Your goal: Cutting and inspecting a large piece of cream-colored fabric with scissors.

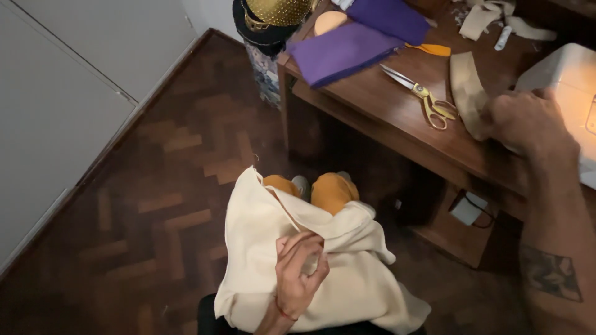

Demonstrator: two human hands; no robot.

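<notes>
A large cream cloth [261, 236] lies bunched over my lap, covering most of my orange trousers [332, 189]. My left hand [301, 267] lies on top of it, thumb and fingers pinching a fold near its upper edge. My right hand [524, 121] reaches out to the wooden table [385, 105], fingers curled down on the near end of a beige fabric strip [465, 87], right beside the white sewing machine [565, 68]. Gold-handled scissors [422, 93] lie open just left of that strip.
Purple fabric [341, 53] hangs over the table's left corner, an orange-handled tool [431, 49] beside it. More beige scraps [496, 15] lie at the back. A gold studded object [279, 9] stands left of the table. A white box [469, 208] sits underneath. Parquet floor [155, 205] spreads left.
</notes>
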